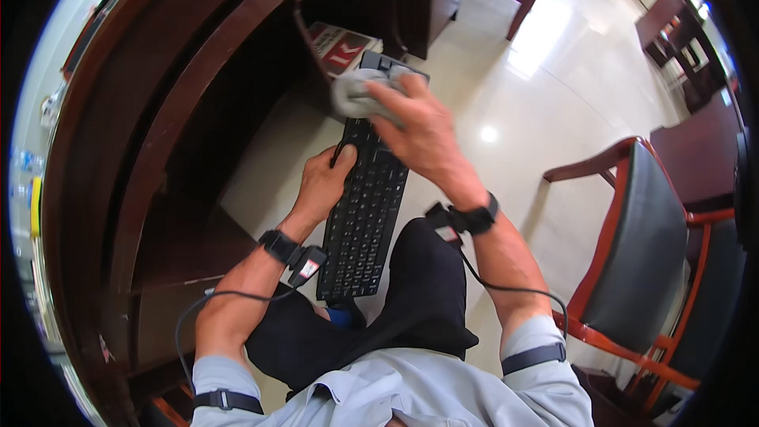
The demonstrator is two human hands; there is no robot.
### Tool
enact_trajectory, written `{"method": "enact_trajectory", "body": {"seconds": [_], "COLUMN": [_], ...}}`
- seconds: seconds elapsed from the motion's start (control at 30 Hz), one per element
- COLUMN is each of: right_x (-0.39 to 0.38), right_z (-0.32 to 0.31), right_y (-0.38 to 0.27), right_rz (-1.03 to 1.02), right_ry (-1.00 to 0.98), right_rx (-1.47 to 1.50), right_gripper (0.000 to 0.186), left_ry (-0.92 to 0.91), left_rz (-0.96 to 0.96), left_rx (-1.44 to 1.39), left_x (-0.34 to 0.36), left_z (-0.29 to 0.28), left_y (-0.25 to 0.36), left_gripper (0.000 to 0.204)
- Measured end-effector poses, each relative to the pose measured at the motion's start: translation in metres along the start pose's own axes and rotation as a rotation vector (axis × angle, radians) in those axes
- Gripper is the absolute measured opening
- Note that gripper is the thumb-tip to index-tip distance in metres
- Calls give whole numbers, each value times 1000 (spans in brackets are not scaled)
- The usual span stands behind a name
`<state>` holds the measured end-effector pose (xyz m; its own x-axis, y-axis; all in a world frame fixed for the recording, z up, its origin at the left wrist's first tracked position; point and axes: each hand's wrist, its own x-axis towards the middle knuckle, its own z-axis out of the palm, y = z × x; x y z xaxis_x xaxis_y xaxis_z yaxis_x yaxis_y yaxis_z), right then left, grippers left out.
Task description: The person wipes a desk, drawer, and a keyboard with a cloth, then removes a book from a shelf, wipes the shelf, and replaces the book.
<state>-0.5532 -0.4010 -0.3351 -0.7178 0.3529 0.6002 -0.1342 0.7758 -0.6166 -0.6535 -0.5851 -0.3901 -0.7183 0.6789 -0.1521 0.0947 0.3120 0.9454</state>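
Observation:
A black computer keyboard (365, 213) is held lengthwise above my lap, its far end tilted a little to the right. My left hand (322, 182) grips its left edge near the middle, thumb on top and the other fingers hidden beneath. Over the far end of the keys, my right hand (419, 122) is closed on a bunched grey cloth (360, 93), which lies against the keyboard and covers part of it. The cloth and right fingers are slightly blurred. Each wrist wears a black strap with a small cabled device.
A dark wooden desk (182, 103) curves along my left, close to the left arm. Beneath it stands a printed cardboard box (340, 43) just beyond the keyboard. To my right is a wooden chair with a dark padded back (636, 245). Pale glossy tiles (490, 95) cover the floor.

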Motion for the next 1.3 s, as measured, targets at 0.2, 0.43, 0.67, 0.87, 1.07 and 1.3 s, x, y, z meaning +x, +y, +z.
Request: {"method": "enact_trajectory", "body": {"seconds": [0.2,0.43,0.67,0.87,1.07,1.3], "right_x": [45,-6,-132,-207,-237,-283], "right_z": [-4,-37,22,-26,-54,-107], "right_y": [58,98,19,-29,-45,-115], "right_rz": [87,450,516,538,611,429], "right_ry": [71,353,66,-297,-45,383], "right_rx": [-219,153,283,267,350,25], "right_gripper": [34,45,43,42,40,47], "left_ry": [-63,-25,61,84,150,-195], "left_rz": [-23,2,-115,-90,40,87], "left_rx": [-109,-167,-415,-416,-208,-786], "left_x": [-6,-5,2,6,10,-4], "left_z": [6,4,8,18,11,34], "left_y": [16,5,-1,-7,3,59], "left_gripper": [52,53,52,54,58,50]}}
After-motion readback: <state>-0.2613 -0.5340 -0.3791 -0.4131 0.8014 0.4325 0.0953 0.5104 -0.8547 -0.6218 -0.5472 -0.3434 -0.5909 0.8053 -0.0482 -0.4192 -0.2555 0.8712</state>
